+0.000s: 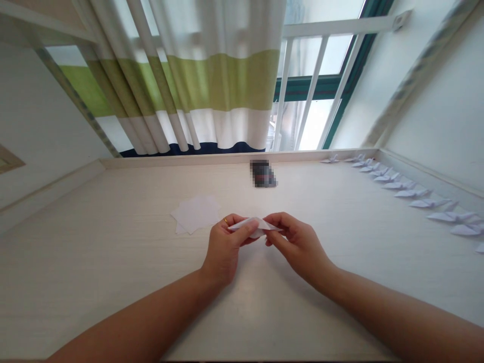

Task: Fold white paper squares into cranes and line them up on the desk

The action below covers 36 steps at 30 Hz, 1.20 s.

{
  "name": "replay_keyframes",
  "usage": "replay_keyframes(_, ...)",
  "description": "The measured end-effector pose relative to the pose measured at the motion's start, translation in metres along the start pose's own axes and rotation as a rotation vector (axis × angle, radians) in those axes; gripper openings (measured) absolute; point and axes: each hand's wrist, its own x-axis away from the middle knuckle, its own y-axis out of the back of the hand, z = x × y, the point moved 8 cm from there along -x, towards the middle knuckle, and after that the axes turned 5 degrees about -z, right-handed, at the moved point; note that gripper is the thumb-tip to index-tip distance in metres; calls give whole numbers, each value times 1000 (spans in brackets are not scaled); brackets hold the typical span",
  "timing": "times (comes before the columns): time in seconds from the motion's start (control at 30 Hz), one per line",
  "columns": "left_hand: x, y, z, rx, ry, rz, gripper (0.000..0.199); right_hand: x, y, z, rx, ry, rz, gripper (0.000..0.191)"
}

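A partly folded piece of white paper [247, 224] is held between my two hands, just above the pale table. My left hand [226, 247] pinches its left side, thumb on top and fingers underneath; a gold ring shows on one finger. My right hand [297, 239] grips the paper's right tip between thumb and fingers. Some of the folds are hidden behind my fingers. Just left of my left hand lie loose sheets of white paper [194, 214], overlapping at different angles.
Several folded white paper cranes [412, 193] stand in a row along the right edge of the table [113, 262]. A dark pixelated object [262, 174] lies near the back edge. Behind are a green-and-white curtain [227, 80] and white window bars [312, 93].
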Motion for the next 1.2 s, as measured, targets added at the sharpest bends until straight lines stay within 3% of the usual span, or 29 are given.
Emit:
replay_keyframes(0.17,1,-1,-2,-20,-6,27,22,-1,11,11,28,45,-67,15)
replay_keyframes(0.57,0,-1,0,-33,19,2,20,0,21,17,80,80,-94,23)
replay_keyframes(0.87,0,0,-3,-13,17,-2,19,-2,14,0,-268,-78,-28,17)
replay_keyframes(1.03,1,1,-5,-37,4,2,20,-1,14,5,-299,-41,31,18)
replay_keyframes(1.2,1,2,-5,-82,-28,0,21,-2,8,4,-342,-126,64,24)
